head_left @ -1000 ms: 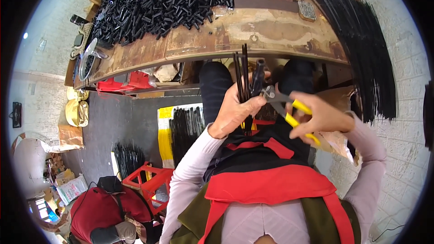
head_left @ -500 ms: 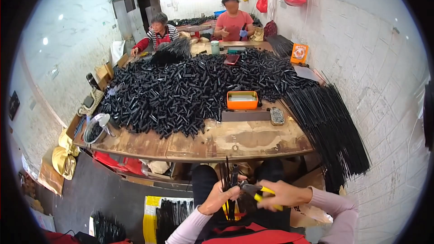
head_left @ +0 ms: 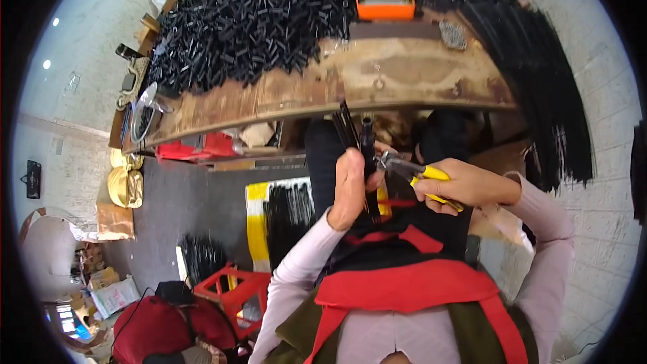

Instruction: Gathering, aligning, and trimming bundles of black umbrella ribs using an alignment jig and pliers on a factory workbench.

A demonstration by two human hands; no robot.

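We see two hands at work above the lap. The left hand (head_left: 349,185) is closed around one bundle of thin black rods (head_left: 352,133), upright just below the table edge. The right hand (head_left: 465,185) grips one pair of yellow-handled pliers (head_left: 411,170), whose jaws touch the bundle. One worn wooden table (head_left: 404,81) carries a heap of black tubes (head_left: 269,20) and one orange tray (head_left: 385,4). Below lies grey floor with one red crate (head_left: 232,290).
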